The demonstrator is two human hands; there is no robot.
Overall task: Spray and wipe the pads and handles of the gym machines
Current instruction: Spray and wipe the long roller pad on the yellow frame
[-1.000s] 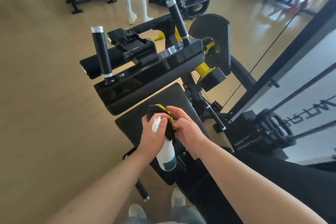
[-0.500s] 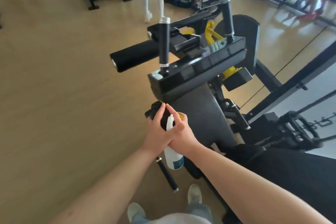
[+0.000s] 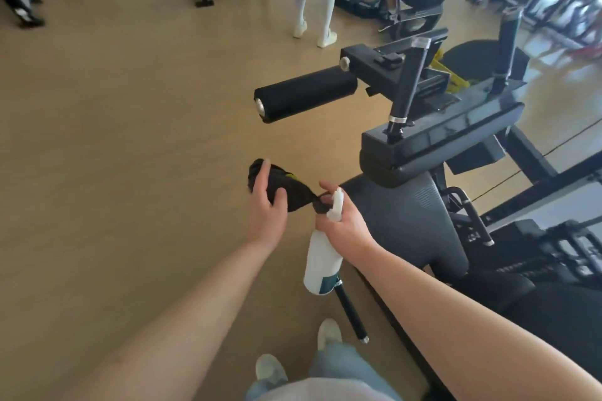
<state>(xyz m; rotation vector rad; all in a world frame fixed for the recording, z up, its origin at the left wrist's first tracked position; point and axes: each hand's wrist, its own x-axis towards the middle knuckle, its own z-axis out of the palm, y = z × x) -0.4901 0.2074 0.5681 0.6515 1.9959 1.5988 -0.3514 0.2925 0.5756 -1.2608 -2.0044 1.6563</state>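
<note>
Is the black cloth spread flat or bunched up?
Bunched: the left hand grips the cloth as a wad, one twisted end reaching the right hand.

Black cloth (image 3: 286, 190), white spray bottle (image 3: 321, 262)

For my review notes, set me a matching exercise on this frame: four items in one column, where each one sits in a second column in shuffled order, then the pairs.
Column one:
1. black cloth
2. spray bottle
3. roller pad
4. upright handle

Column two:
A. sticks out sideways from the black bracket
B. gripped by the left hand
C. stands on the glossy block above the seat pad
D. held at the neck by the right hand, with the body hanging down

Pairs: 1-B, 2-D, 3-A, 4-C
</note>
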